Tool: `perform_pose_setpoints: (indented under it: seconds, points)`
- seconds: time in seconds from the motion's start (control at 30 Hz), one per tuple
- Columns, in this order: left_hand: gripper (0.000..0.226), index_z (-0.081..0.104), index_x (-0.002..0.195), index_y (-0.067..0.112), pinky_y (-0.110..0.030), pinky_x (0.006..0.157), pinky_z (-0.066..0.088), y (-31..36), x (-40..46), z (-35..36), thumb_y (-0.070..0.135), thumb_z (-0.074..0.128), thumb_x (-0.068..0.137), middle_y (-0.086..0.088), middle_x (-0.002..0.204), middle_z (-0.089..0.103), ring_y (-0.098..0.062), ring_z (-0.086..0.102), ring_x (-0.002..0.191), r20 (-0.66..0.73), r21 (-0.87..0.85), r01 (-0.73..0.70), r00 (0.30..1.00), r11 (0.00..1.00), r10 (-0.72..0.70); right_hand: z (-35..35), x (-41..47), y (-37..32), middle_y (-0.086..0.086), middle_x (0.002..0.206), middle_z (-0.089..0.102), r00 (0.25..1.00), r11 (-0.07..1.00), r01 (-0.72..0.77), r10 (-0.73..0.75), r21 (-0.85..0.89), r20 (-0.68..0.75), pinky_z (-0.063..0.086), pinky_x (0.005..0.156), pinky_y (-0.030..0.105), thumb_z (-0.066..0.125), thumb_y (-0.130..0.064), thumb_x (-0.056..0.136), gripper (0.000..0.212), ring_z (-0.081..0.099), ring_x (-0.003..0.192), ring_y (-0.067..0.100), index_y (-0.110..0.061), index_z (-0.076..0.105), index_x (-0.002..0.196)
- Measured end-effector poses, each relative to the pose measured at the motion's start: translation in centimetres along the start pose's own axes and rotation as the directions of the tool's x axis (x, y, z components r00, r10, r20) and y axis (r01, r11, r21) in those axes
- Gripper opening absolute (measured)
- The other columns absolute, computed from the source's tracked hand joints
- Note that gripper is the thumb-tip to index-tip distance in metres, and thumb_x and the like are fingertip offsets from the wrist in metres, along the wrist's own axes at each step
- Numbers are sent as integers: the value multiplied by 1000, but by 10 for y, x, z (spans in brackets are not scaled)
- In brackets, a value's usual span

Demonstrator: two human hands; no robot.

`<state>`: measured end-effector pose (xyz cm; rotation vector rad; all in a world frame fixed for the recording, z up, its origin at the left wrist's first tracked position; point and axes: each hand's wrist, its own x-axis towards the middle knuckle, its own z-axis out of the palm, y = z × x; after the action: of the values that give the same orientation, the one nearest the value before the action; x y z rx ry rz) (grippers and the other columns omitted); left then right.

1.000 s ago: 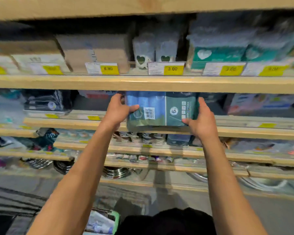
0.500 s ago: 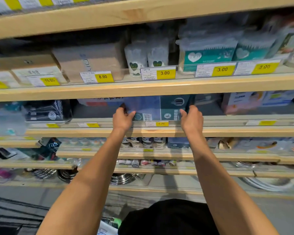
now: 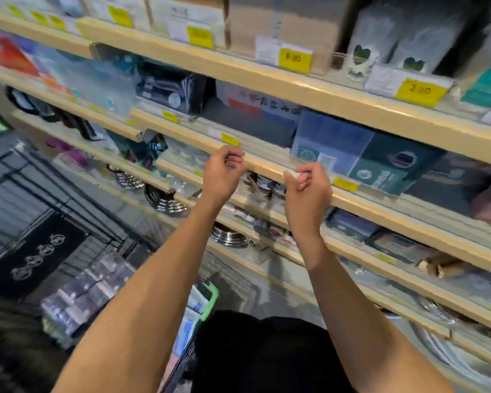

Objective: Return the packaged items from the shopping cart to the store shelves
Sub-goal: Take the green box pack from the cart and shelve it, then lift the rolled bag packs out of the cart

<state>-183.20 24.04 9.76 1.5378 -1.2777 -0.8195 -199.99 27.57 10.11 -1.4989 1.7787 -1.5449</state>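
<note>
Both hands are now coming away empty from the blue-and-green package [image 3: 360,157], which half a second ago they were pushing in and which is now sitting on the wooden shelf [image 3: 380,202], far behind its lip and to the right of the hands. The left hand [image 3: 223,174] is hanging in front of the shelf edge with fingers loosely curled, pinching nothing. The right hand [image 3: 306,191] is likewise curling its fingers inward, touching no package. That item is looking shelved, so the next one is probably waiting in the shopping cart [image 3: 207,302] near the body, lower left, where more packets are showing
</note>
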Motion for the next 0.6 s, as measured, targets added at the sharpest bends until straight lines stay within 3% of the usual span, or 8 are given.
perform_pose_setpoints:
  seconds: [0.1,0.23,0.3,0.37,0.5,0.6]
  points:
    - [17,67,98,14,-37,81,56,-50,-41,-65,20,74,84,4,79,65,-13,63,75,-137,-20,176,975,984,-177,46,-50,-15,-5,64,57,935,999,0,-15,43,355,46,59,24,74,-19,84,16,55,59,10,-21,58,79]
    - [9,64,80,29,-33,72,54,-108,-113,-151,29,72,77,2,70,62,-21,62,72,-319,-118,407,848,906,-423,97,-117,-24,-11,59,51,755,996,7,-67,94,652,40,55,20,73,-17,86,16,45,51,4,-17,59,77]
    - [15,59,78,23,-22,56,47,-131,-159,-194,17,70,86,0,67,56,-20,57,67,-426,-249,486,722,838,-545,125,-157,-30,-10,60,49,618,996,-2,-70,90,783,39,58,22,70,-18,88,15,46,51,2,-13,60,78]
    - [23,55,77,19,-19,50,43,-157,-208,-237,5,65,92,-2,69,54,-15,52,63,-529,-390,513,555,765,-642,159,-206,-38,-11,60,49,445,997,-18,-64,80,893,40,59,23,69,-17,88,14,48,51,-2,-13,61,77]
    - [20,58,75,16,-28,71,46,-214,-269,-293,5,69,88,-8,82,60,-18,56,75,-620,-546,534,262,646,-740,223,-277,-36,-7,60,57,173,998,45,-46,39,984,41,62,28,66,-33,81,20,48,55,1,-21,61,67]
    - [19,57,77,17,-33,79,46,-259,-281,-316,11,73,87,-12,99,65,-20,59,88,-597,-648,501,133,574,-791,260,-304,-29,-1,63,63,84,991,117,49,-59,995,46,65,30,69,-34,82,19,56,60,14,-18,66,72]
